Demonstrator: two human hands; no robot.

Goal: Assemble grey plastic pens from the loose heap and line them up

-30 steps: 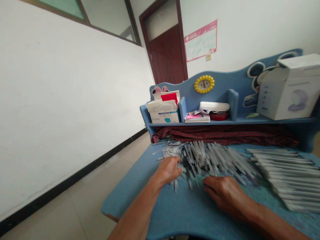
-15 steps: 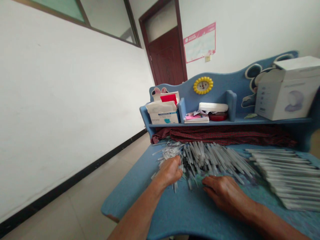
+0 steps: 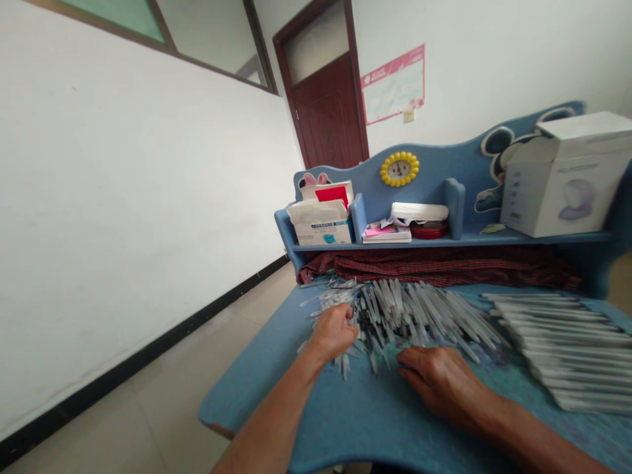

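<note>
Well, both hands (image 3: pixel 334 332) curl near a heap of slender tubes (image 3: pixel 434 313).

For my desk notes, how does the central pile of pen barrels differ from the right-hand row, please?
The central pile is jumbled, while the right-hand row is neatly aligned. The pile's pieces mostly point away from the person; the row's lie crosswise. Both hold slender, pale pieces on the blue desk.
</note>
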